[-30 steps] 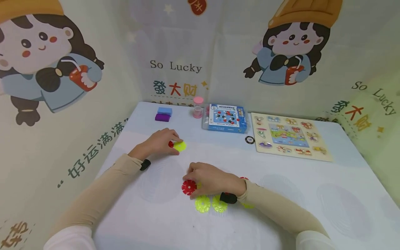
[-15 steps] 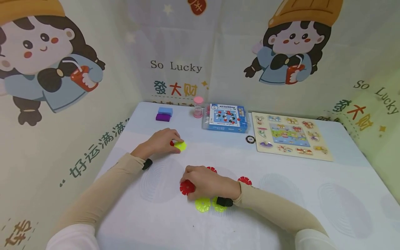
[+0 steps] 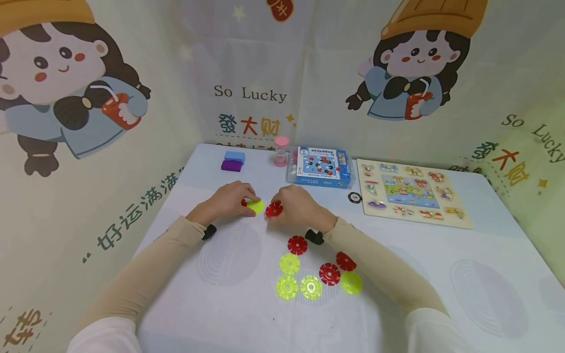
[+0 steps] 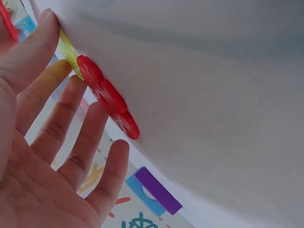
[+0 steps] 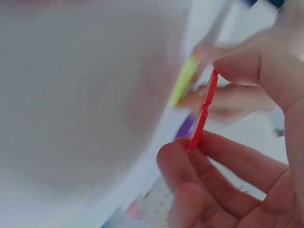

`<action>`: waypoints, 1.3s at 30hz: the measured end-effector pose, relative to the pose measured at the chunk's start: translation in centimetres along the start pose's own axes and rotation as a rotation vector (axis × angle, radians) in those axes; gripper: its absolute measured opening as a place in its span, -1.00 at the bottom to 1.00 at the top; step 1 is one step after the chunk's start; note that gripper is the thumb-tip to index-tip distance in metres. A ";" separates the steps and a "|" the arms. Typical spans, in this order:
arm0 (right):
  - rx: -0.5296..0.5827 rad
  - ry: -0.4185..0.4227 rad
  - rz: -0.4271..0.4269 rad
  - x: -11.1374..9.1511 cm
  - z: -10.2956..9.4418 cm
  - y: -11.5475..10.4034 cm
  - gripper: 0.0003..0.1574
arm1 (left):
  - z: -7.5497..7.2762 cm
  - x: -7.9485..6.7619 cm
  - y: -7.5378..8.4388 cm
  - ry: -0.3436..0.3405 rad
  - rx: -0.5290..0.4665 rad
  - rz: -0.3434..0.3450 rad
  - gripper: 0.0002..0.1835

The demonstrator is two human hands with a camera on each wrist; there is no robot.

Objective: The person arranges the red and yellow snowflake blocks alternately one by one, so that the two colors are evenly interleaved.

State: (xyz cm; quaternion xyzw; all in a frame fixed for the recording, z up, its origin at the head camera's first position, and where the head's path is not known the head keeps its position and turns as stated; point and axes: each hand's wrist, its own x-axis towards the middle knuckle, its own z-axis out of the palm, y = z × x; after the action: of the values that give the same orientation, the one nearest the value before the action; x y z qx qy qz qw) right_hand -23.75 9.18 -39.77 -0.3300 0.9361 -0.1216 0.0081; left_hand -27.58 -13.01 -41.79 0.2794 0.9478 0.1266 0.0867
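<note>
My left hand (image 3: 227, 200) pinches a yellow snowflake disc (image 3: 256, 206) between thumb and index finger. In the left wrist view, several red discs (image 4: 110, 97) run in a row from that yellow disc, close to the other fingertips. My right hand (image 3: 302, 208) holds a red snowflake disc (image 3: 273, 210) by its edges, thumb on one side and fingers on the other. In the right wrist view this red disc (image 5: 204, 111) appears edge-on, with the blurred yellow disc (image 5: 185, 81) beyond it. A small gap separates the red disc from the yellow one.
Loose red discs (image 3: 329, 274) and yellow discs (image 3: 311, 288) lie nearer the front. Along the back are purple and blue blocks (image 3: 231, 165), a pink-capped hourglass (image 3: 281, 152), a molecule-set box (image 3: 322, 166), a black-and-white chip (image 3: 354, 197) and a wooden puzzle board (image 3: 415, 193).
My right hand has moved up and away from the front discs with the red disc, to beside the left hand. The left hand keeps its hold and has barely moved.
</note>
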 end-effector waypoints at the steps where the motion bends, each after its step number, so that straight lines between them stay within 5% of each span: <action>1: -0.008 -0.001 0.010 0.6 0.1 0.5 -0.44 | 0.0 0.0 0.0 0.002 0.000 0.002 -0.47; 7: 0.016 -0.099 0.026 2.0 0.9 1.8 -0.42 | 0.2 0.1 0.0 0.011 -0.008 0.012 -0.48; 18: -0.061 -0.138 0.074 1.2 1.2 1.0 -0.33 | -0.3 0.2 0.2 -0.002 -0.022 0.015 -0.46; 22: 0.028 -0.108 0.024 -1.3 0.4 0.3 -0.36 | -0.1 0.7 1.0 -0.010 -0.041 0.039 -0.46; 25: 0.113 -0.174 -0.065 -4.5 0.0 -1.1 -0.40 | 0.5 1.2 1.6 -0.031 -0.052 0.066 -0.46; 31: 0.033 -0.277 -0.242 -10.1 0.7 -3.4 -0.41 | 1.0 1.6 2.3 -0.041 -0.035 0.097 -0.43; 39: 0.051 -0.290 -0.255 -11.0 0.5 -2.4 -0.42 | 0.9 1.8 2.8 -0.017 0.005 0.138 -0.48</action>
State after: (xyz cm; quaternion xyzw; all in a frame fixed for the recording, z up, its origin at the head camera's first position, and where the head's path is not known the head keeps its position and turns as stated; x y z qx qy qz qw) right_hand -13.66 14.07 -40.37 -0.4597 0.8723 -0.0965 0.1359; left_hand -27.47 -9.57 -42.00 0.3452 0.9259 0.1276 0.0850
